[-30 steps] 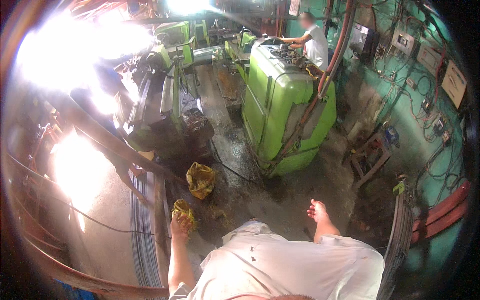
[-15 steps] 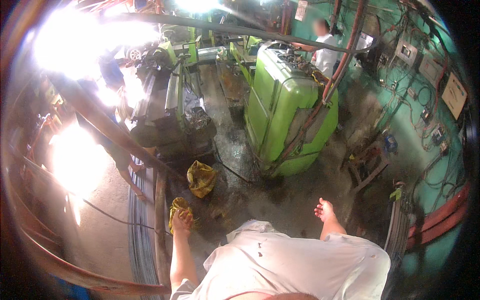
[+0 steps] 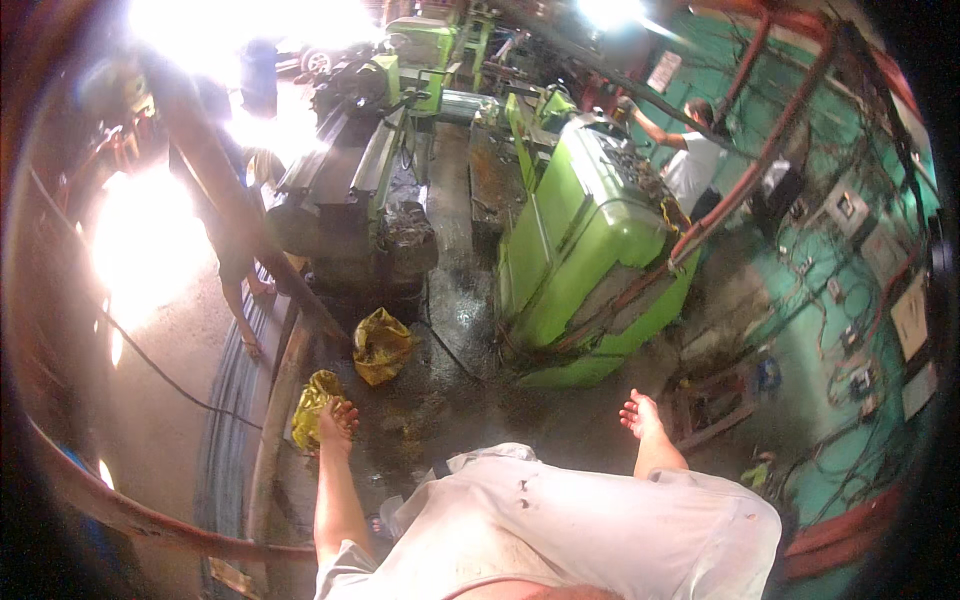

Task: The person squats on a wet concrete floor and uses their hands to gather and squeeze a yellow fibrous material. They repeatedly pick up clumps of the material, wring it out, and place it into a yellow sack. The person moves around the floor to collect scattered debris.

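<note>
My left hand (image 3: 337,423) is held out at the lower left with its fingers apart and nothing seen in it. Right behind it in the picture is a crumpled yellow sack (image 3: 312,402); whether the hand touches it I cannot tell. A second yellow sack (image 3: 384,346), its mouth gaping, stands on the floor a little farther off. On the right, my right hand (image 3: 641,412) is raised, empty, palm showing and fingers loosely bent apart. Ahead of it stands a big green machine (image 3: 570,260) with a dark patch on its near end.
Long metal rods (image 3: 228,440) lie along the left. Slanting pipes (image 3: 205,190) cross the view. A person (image 3: 692,165) in white stands behind the green machine; another person's legs (image 3: 238,300) show at left. A metal frame stand (image 3: 712,405) is near the cabled green wall (image 3: 800,330).
The view has tilted and turned, so the machine and wall appear shifted. Both my hands stay held out and open. The person in white now has an arm raised over the machine.
</note>
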Demonstrator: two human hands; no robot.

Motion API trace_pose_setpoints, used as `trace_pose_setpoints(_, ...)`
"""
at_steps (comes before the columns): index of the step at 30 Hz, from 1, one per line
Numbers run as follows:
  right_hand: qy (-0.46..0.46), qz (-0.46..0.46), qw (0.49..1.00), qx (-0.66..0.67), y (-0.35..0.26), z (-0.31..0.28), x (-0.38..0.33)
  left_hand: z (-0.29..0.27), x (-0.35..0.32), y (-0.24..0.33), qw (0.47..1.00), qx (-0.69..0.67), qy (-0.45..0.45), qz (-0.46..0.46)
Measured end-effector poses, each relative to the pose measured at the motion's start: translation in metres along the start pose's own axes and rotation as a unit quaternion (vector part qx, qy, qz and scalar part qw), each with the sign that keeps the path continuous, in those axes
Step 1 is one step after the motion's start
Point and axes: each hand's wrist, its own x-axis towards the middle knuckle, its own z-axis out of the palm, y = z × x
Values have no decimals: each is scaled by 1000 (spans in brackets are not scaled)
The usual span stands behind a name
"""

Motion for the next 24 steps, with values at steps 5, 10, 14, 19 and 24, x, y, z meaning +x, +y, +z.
trace_pose_setpoints(5, -57, 23, 998, -28, -49, 8, 48, 11, 8, -22, 998, 4, 60, 11)
trace_pose_setpoints(10, -66, -4, 986, -150, -99, 49, 58, -12, 42, -60, 988, 99, 78, 87)
trace_pose_setpoints(14, -227, -21, 948, -224, -146, 121, 44, -63, 44, -97, 970, 193, 146, 16)
trace_pose_setpoints(19, -294, -27, 910, -291, -133, 252, 46, -127, 15, -143, 945, 156, 279, -66)
trace_pose_setpoints(24, -416, -12, 864, -282, -100, 361, -5, -147, -8, -168, 923, 213, 289, -142)
